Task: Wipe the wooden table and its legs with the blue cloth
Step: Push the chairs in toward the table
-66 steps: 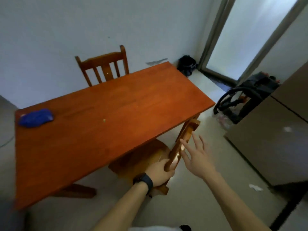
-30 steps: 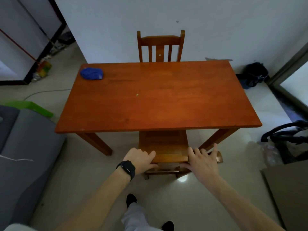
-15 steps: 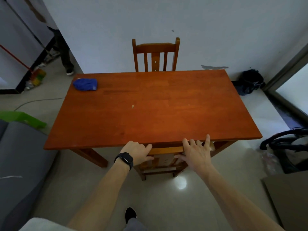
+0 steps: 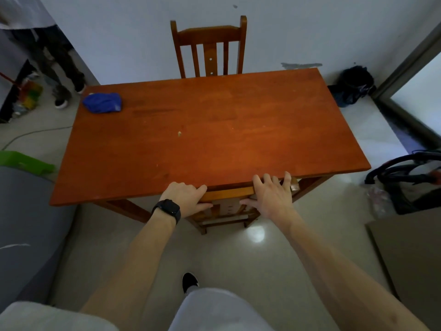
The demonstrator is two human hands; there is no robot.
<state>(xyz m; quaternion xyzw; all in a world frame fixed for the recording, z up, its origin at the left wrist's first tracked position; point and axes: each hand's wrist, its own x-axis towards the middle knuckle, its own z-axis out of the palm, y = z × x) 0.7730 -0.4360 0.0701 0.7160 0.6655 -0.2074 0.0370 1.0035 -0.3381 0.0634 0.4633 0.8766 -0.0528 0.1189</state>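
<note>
Two seconds ago I stood at the corner; now I face the long side of the orange-brown rectangular wooden table (image 4: 214,139) straight on. The brown wooden slat-back chair (image 4: 229,194), which then stood askew outside that corner, is pushed in until its top rail sits just under the table edge and the seat no longer shows. My left hand (image 4: 185,195) now grips this rail, and my right hand (image 4: 272,197), before in the air, lies on it with straight fingers, and a standing person's dark-trousered legs (image 4: 59,68) have appeared at far left.

Open tabletop (image 4: 238,130), chair (image 4: 229,194) beneath near edge
</note>
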